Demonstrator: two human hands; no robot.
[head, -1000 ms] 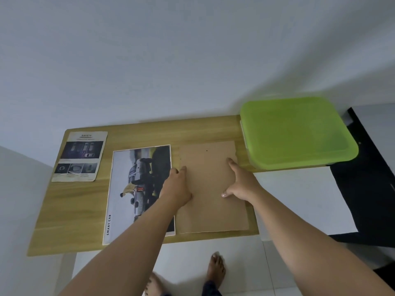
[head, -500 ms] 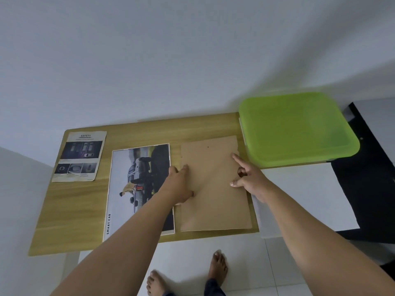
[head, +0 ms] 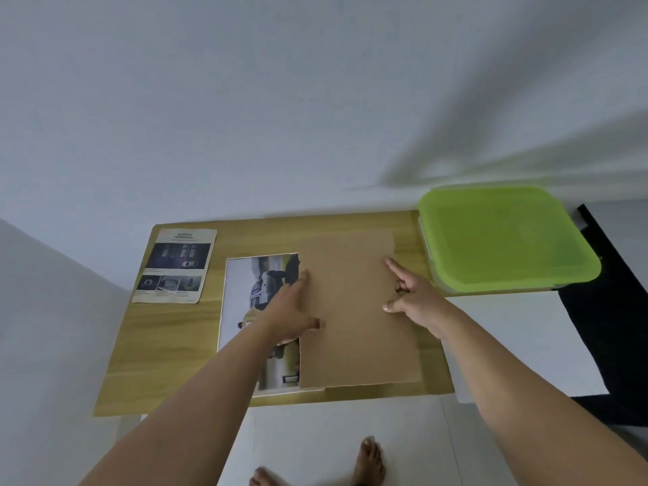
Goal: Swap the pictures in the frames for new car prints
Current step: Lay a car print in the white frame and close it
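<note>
Table (head: 168,373): pale wood-grain top, smooth, low sheen.
Brown board (head: 354,327), mid-table to front edge: matt cardboard, plain, uneven cut edges.
Car print (head: 238,292): smooth printed paper, white border.
Leaflet (head: 175,264), far left corner: yellowed paper, worn, ragged edges.
Lid (head: 505,240), far right corner: translucent green plastic, smooth, soft shine.

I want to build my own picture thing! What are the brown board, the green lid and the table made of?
The brown board looks like cardboard or thin fibreboard: flat, matt, plain brown all over. The green lid looks like plastic: bright, smooth, slightly see-through, with rounded corners. The table shows pale wood grain; real wood or a printed laminate, I cannot tell.
</note>
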